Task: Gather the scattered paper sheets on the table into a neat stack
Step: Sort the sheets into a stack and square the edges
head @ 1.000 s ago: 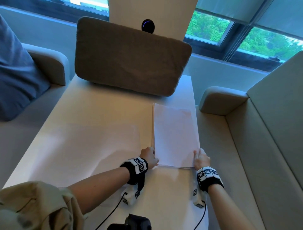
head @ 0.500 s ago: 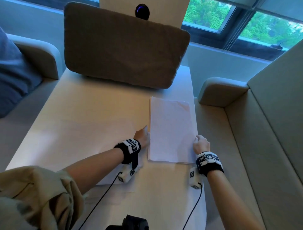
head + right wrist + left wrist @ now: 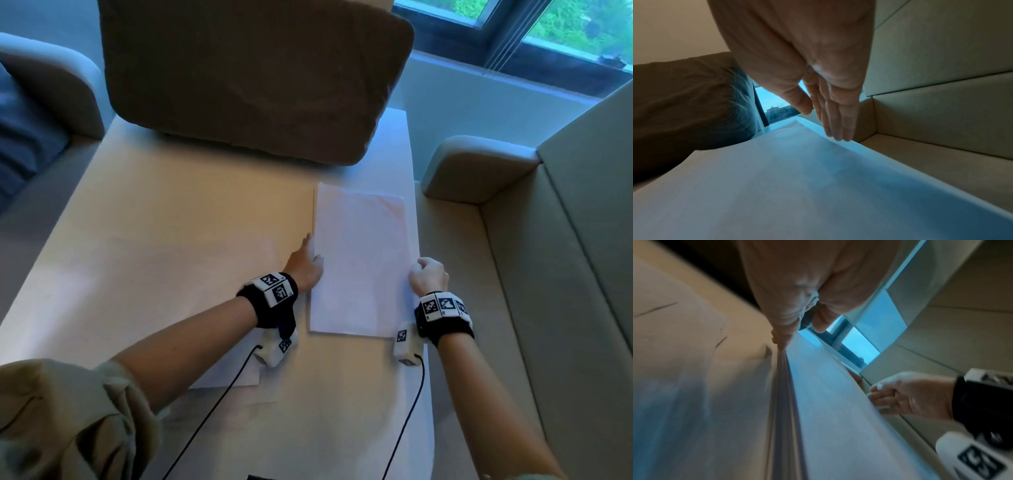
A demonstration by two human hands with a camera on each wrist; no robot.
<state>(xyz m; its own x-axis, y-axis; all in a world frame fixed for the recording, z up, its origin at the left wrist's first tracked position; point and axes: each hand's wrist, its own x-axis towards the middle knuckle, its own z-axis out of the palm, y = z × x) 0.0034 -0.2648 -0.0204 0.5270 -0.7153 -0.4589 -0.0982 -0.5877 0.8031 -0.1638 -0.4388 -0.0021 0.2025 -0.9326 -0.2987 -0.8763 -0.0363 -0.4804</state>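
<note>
A stack of white paper sheets [image 3: 359, 260] lies lengthwise near the right edge of the pale table [image 3: 164, 233]. My left hand [image 3: 307, 257] lies with straight fingers along the stack's left edge. The left wrist view shows those fingers [image 3: 780, 339] pressed against the layered edge of the stack [image 3: 785, 402]. My right hand [image 3: 427, 274] stands at the stack's right edge. Its straight fingers [image 3: 838, 123] point down and touch the paper [image 3: 797, 178] there. Neither hand grips anything. A loose white sheet [image 3: 236, 377] lies under my left forearm.
A big brown cushion [image 3: 253, 78] stands across the table's far end, just beyond the stack. Beige sofa seats flank the table, with an armrest [image 3: 472, 168] close on the right. The stack's right side almost reaches the table's edge. Wrist-camera cables [image 3: 212, 411] trail toward me.
Both hands have slid away from me along the stack's two long sides, from its near corners to about the middle. The stack looks squarer along its left side.
</note>
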